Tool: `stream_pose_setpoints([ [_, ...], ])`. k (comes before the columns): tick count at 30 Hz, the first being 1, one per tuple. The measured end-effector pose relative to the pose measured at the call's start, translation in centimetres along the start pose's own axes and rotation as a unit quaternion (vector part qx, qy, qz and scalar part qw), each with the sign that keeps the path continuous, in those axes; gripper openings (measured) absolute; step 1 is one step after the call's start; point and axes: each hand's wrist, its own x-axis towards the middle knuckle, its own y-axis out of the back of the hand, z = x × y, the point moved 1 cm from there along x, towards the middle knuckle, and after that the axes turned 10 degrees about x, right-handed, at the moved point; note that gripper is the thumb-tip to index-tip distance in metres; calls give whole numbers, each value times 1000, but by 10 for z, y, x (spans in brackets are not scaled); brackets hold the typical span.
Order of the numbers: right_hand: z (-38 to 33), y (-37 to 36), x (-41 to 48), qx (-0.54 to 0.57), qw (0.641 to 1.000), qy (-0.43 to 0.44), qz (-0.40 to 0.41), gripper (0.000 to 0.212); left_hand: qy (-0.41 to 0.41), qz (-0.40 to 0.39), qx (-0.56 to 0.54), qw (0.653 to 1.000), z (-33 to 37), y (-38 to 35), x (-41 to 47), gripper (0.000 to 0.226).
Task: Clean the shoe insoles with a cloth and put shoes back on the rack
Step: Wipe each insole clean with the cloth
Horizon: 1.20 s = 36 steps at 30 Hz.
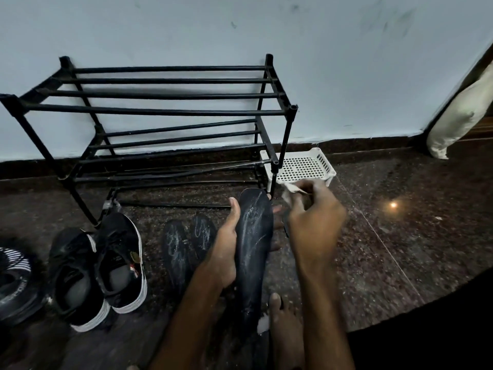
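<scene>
**Item 1. Insole in hand.** A dark insole (254,236), streaked with whitish marks, is held off the floor (400,222) in the grip of the left hand (225,252). The thumb is laid along its left edge and fingertips show past its right edge. Its long axis runs away from the person, toe end toward the rack (160,108) and heel end near a bare foot (285,324).

**Item 2. Cloth.** A pale cloth (289,192) is pinched in the grip of the right hand (314,222) (blurred, so the finger positions cannot be told exactly). It is held just beside the insole's toe end, to its right, in front of a white perforated basket (304,164).

**Item 3. Governing relation.** The insole lies immediately left of the cloth hand, which is the nearer one. A short move leftward onto the toe end is judged to be needed, followed by strokes along the long axis toward the heel.

**Item 4. Awaiting.** Two more marked insoles (186,244) are laid side by side on the floor, left of the held one. A pair of black shoes (101,268) with white soles is stood further left, below the rack. Another shoe (13,284) is partly seen at the left edge.

**Item 5. Progress.** The task is judged to be at an early stage, with the wiping unfinished and the shoes not yet racked.
</scene>
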Motion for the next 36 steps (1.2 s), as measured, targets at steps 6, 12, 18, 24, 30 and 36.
stream_pose_setpoints([
  [6, 8, -48, -14, -52, 987, 120, -90, 15, -2, 11, -44, 999, -1, 1, 12, 75],
  [12, 17, -37, -16, -33, 990, 111, -81, 14, 8, -7, -53, 999, -1, 2, 14, 82],
  [18, -15, -46, -8, -35, 971, 119, -204, 13, -18, 47, -34, 998, 1, -4, 10, 79],
  [24, -15, -29, -1, -61, 992, 67, -87, 18, -8, 18, -36, 999, 9, -12, 2, 82],
  [30, -25, -19, -12, -24, 964, 102, -243, 16, -26, 22, -27, 999, 23, -16, -5, 94],
  [36, -57, -11, 3, -62, 988, 92, -103, 19, -11, -5, -7, 1000, 32, -39, -17, 86],
])
